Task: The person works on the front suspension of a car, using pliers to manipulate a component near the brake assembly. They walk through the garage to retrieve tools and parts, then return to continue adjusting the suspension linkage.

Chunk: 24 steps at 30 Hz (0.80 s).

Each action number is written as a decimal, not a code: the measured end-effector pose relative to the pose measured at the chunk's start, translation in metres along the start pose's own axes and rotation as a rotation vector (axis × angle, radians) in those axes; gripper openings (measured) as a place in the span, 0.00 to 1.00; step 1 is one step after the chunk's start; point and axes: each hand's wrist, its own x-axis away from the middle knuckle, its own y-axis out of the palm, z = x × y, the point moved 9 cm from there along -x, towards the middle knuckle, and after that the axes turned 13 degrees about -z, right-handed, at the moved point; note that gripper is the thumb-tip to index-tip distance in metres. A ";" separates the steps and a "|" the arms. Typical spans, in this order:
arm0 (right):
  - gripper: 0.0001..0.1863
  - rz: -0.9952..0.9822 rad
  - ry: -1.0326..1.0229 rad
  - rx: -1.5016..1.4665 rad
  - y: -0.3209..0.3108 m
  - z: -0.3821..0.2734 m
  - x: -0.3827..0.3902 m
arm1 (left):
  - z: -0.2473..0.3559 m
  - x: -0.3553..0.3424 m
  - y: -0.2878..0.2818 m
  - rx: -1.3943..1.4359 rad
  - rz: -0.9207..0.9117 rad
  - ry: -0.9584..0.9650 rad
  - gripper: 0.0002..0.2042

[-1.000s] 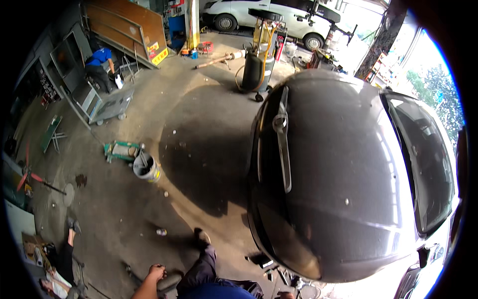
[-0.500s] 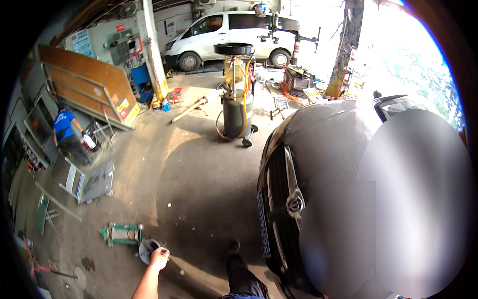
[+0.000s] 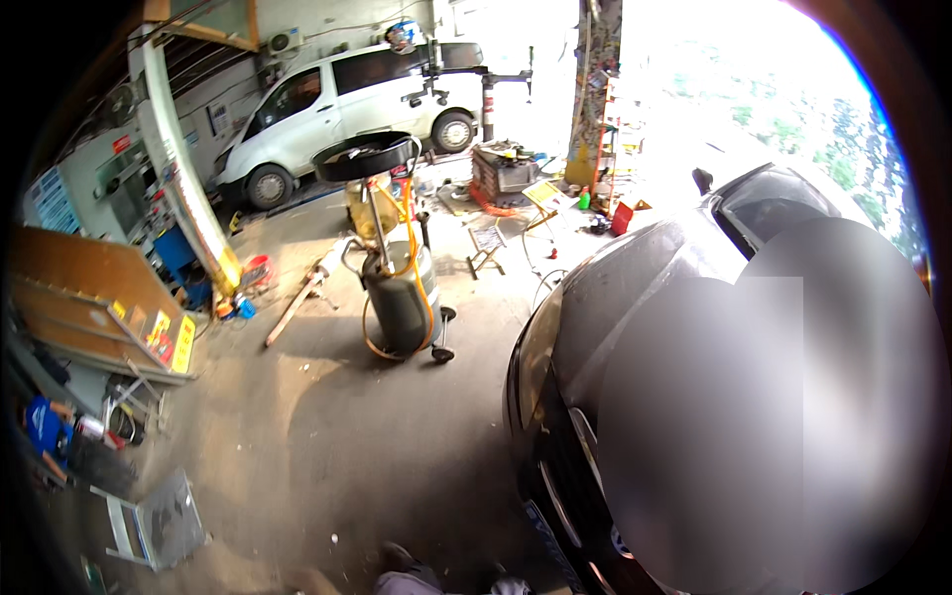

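At the lower edge a blurred brownish smear (image 3: 315,581) may be my left hand; its fingers and anything in them cannot be made out. My right hand is outside the picture. My shoe (image 3: 399,555) and trouser leg show at the bottom, on the concrete floor. Close on the right stands a dark car (image 3: 635,283), its bonnet partly covered by a grey blur. Ahead is a wheeled waste-oil drainer (image 3: 399,302) with a black catch pan (image 3: 365,157) on top and an orange hose looping down its side.
A flat trolley (image 3: 171,521) stands at the lower left, near a bending person in a blue shirt (image 3: 48,428). Wooden boards (image 3: 89,297) lean beside a pillar (image 3: 183,169). At the back are a white van (image 3: 342,109), a folding stool (image 3: 486,243) and a long pole (image 3: 297,307).
My view has swung up and to the right, so the drainer and van sit further left. The green floor jack, the grey bucket and my clearly visible left hand have dropped out of sight.
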 end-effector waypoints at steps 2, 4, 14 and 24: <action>0.23 -0.021 0.121 0.059 -0.009 0.052 -0.012 | 0.043 -0.050 0.024 0.051 -0.087 -0.041 0.08; 0.23 0.055 0.245 0.013 -0.008 0.024 -0.012 | 0.113 -0.091 0.017 0.020 -0.127 -0.032 0.08; 0.43 0.743 0.096 -0.142 -0.015 -0.275 0.098 | 0.578 -0.278 0.046 -0.361 -0.356 0.274 0.06; 0.28 0.898 -0.495 -0.254 -0.159 -0.557 0.193 | 0.826 -0.319 0.336 -0.864 -0.717 0.262 0.11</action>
